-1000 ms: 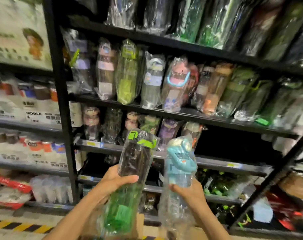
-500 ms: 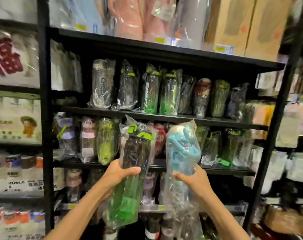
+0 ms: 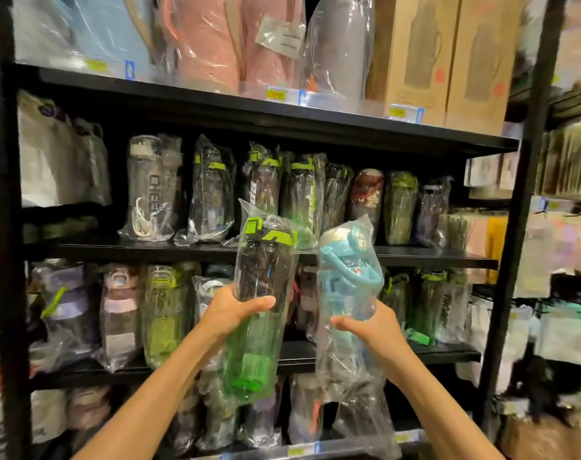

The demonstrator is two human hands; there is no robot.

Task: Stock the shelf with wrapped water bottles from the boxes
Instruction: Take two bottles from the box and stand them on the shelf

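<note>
I see my left hand (image 3: 231,310) wrapped around the middle of the green bottle (image 3: 261,310), thumb across its front, holding it upright in front of the black shelf (image 3: 183,252). Just beside it, my right hand (image 3: 370,327) grips the blue bottle (image 3: 347,287) low on its body. Both sit in clear wrap, near the 2 middle tiers' stocked bottles (image 3: 213,190).

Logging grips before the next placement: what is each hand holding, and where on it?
Left hand grips the wrapped green-and-black bottle around mid-body. Right hand grips the wrapped blue bottle around its middle, below the lid.
</note>
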